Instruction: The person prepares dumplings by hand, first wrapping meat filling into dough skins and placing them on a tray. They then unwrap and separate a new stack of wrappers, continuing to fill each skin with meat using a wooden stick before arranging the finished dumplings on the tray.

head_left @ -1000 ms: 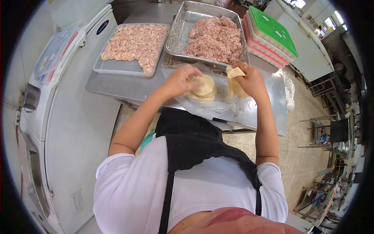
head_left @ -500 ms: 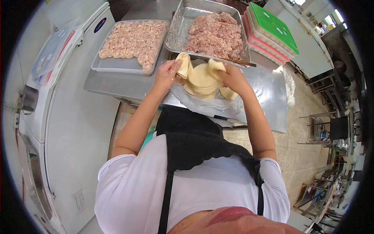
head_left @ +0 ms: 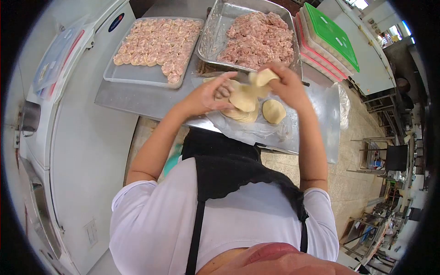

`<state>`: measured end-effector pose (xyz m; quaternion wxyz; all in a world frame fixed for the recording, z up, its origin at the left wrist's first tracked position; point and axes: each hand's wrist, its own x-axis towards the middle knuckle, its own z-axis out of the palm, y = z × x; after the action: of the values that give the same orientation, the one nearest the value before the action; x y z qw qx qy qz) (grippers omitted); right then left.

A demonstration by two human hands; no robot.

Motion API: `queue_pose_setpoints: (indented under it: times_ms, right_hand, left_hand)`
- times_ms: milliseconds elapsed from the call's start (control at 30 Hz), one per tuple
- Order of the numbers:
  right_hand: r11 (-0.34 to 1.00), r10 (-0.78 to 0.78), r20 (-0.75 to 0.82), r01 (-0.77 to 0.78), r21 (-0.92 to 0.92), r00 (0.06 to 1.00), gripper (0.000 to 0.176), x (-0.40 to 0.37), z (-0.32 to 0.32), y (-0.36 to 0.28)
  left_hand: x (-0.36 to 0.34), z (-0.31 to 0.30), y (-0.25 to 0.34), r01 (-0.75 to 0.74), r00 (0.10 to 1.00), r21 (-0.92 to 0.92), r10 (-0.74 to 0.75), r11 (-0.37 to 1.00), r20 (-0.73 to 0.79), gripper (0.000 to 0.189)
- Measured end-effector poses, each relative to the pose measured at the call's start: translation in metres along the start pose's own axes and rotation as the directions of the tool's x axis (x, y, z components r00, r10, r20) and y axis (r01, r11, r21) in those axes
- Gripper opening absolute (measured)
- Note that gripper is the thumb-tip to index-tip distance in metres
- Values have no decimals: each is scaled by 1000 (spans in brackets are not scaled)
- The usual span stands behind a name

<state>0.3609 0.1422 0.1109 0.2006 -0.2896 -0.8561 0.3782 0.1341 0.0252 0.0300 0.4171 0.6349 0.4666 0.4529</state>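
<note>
My right hand (head_left: pixel 289 87) pinches several thin dough wrappers (head_left: pixel 263 78), bent and partly blurred, over the pile. My left hand (head_left: pixel 208 97) is just left of it, fingers curled and thumb against the edge of a round dough wrapper (head_left: pixel 243 99). Beneath both hands, a pile of pale round wrappers (head_left: pixel 240 116) lies on a crumpled plastic sheet (head_left: pixel 256 132). A separate round wrapper (head_left: pixel 274 111) rests flat on that sheet to the right.
Behind the hands stands a metal tray (head_left: pixel 214 39) with minced meat (head_left: pixel 259 39). To its left, a plastic tray (head_left: pixel 133 73) holds rows of filled dumplings (head_left: pixel 158 43). Stacked boxes with a green lid (head_left: pixel 331 36) stand at the back right of the steel table (head_left: pixel 123 97).
Both hands held folded wrappers at the pile's two sides. My left hand has come over the pile, my right has lifted its wrappers, and the separate round wrapper now shows fully.
</note>
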Motion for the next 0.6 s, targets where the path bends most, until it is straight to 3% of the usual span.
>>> queue_pose_setpoints:
  times_ms: [67, 100, 133, 167, 200, 333, 400, 433, 467, 500, 533, 600]
  right_hand:
    - [957, 132, 50, -114, -267, 990, 38, -1, 31, 0]
    - [958, 131, 53, -113, -262, 990, 38, -3, 37, 9]
    - [905, 241, 113, -181, -385, 964, 45, -6, 42, 18]
    - [831, 351, 157, -230, -507, 923, 52, -7, 44, 24]
    - [832, 347, 162, -224, -507, 924, 52, -9, 38, 25]
    - [768, 433, 178, -259, -586, 884, 52, -22, 11, 6]
    - [820, 71, 8, -54, -570, 997, 49, -31, 10, 5]
    - [857, -36, -10, 26, -515, 999, 51, -32, 13, -10]
    - [857, -33, -12, 22, -515, 999, 51, -31, 21, -13]
    - [871, -121, 29, 120, -476, 992, 47, -31, 28, -15]
    - [876, -210, 65, 217, -430, 976, 44, -31, 37, -14]
    - [884, -235, 65, 241, -401, 970, 39, -28, 53, 14]
  left_hand:
    - [-6, -19, -21, -141, 983, 254, 167, 957, -81, 41]
    - [-12, -25, -30, -48, 994, 450, 86, 892, -64, 40]
    - [-16, -24, -32, -42, 994, 452, 81, 891, -67, 40]
    - [-21, -22, -34, -135, 977, 567, 205, 813, -62, 37]
    - [-23, -21, -35, -216, 944, 671, 326, 710, -40, 33]
    - [-24, -22, -33, -157, 968, 672, 247, 724, -41, 24]
    - [-24, -26, -23, 43, 991, 609, 43, 792, -126, 20]
    - [-23, -28, -18, 39, 992, 608, 44, 793, -121, 20]
    - [-23, -31, -14, 102, 985, 597, 3, 796, -172, 20]
    - [-23, -32, -10, 167, 974, 582, -41, 796, -224, 20]
    - [-22, -32, -7, 171, 974, 582, -45, 795, -224, 20]
    - [-20, -33, -2, -18, 989, 674, 114, 739, -98, 21]
